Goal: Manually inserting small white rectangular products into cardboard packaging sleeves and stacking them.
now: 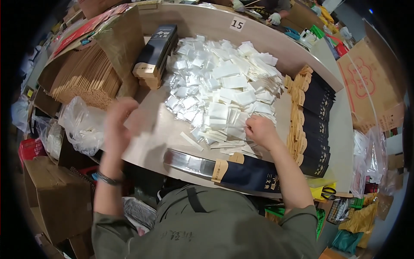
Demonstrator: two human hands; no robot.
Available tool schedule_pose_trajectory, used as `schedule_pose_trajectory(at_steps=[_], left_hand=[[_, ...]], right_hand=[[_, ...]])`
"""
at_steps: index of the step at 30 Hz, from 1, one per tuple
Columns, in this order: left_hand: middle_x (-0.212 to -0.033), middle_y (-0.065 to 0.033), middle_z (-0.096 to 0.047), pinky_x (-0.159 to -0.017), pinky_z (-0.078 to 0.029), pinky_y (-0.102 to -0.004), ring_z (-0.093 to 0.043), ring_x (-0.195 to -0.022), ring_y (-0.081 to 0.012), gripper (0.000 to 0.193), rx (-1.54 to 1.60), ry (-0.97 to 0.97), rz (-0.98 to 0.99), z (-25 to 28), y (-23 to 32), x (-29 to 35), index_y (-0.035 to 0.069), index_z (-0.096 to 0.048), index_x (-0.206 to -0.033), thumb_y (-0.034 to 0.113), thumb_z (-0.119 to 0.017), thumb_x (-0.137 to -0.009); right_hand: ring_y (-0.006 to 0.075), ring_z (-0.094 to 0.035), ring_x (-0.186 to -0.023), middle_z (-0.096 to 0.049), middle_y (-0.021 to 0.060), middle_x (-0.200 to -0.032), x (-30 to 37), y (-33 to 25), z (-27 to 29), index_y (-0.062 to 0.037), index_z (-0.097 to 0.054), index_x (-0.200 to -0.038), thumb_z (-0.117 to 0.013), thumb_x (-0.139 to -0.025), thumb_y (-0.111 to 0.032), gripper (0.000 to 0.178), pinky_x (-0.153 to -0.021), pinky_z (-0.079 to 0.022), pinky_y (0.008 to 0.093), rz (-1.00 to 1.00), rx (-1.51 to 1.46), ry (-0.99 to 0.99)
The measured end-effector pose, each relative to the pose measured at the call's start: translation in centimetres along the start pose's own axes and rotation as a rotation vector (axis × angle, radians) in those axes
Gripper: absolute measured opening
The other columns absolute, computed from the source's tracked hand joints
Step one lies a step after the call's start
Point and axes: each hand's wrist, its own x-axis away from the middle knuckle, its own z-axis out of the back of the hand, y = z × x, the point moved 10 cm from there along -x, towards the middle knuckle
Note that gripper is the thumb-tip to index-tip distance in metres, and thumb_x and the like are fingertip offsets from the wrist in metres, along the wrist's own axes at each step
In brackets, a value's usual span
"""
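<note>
My left hand (122, 123) is raised over the left part of the table, smeared by motion. A faint pale blur lies beside its fingers, and I cannot tell if they hold anything. At the lower right edge of a heap of flat white packets (235, 97), the fingers of my right hand (263, 131) are closed; what is in them is hidden. Clear shiny packets (186, 82) form the left side of that heap. Along the near table edge lie dark blue and tan printed packages (248, 172), next to a shiny clear-silver strip (189, 161).
A carton with tightly packed brown card pieces (88, 77) stands at left, beside stacked dark packages (157, 52). More dark and tan packages (314, 121) line the right side. A crumpled clear bag (82, 125) lies left. Scissors (328, 193) are at the near right corner.
</note>
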Motion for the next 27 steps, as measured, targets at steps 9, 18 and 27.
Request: schedule_pose_trajectory(at_steps=[9, 18, 27], left_hand=[[-0.082, -0.0205, -0.067, -0.068, -0.051, -0.0407, -0.067, -0.078, -0.0333, 0.016, -0.85, -0.367, 0.316, 9.3, -13.7, -11.5, 0.003, -0.071, -0.091, 0.017, -0.066, -0.083], [-0.095, -0.0237, -0.067, -0.076, -0.052, -0.0476, -0.064, -0.092, -0.0414, 0.026, -0.961, -0.12, 0.139, 10.2, -11.0, -12.8, 0.001, -0.066, -0.107, 0.009, -0.06, -0.084], [-0.079, 0.0051, -0.052, -0.062, -0.036, -0.0212, -0.044, -0.071, -0.0055, 0.019, 0.221, 0.658, 0.72, 10.3, -11.7, 9.9, 0.004, -0.064, -0.102, 0.02, -0.054, -0.102]], right_hand=[[0.0291, -0.063, -0.068, -0.066, 0.0141, -0.078, -0.6, -11.2, 0.1, -0.0038, -0.066, -0.085, -0.067, -0.079, -0.021, 0.018, -0.063, -0.049, 0.0379, -0.053, -0.636, -0.31], [0.0335, -0.064, -0.083, -0.062, 0.0124, -0.086, 1.1, -17.6, -4.7, -0.0055, -0.063, -0.084, -0.062, -0.082, -0.014, 0.009, -0.07, -0.052, 0.0445, 0.124, -0.222, -0.407], [0.0319, -0.062, -0.088, -0.062, 0.0114, -0.098, 4.3, -15.9, 0.3, -0.003, -0.06, -0.089, -0.074, -0.076, -0.011, 0.02, -0.072, -0.051, 0.0405, 0.053, -0.396, 0.14]])
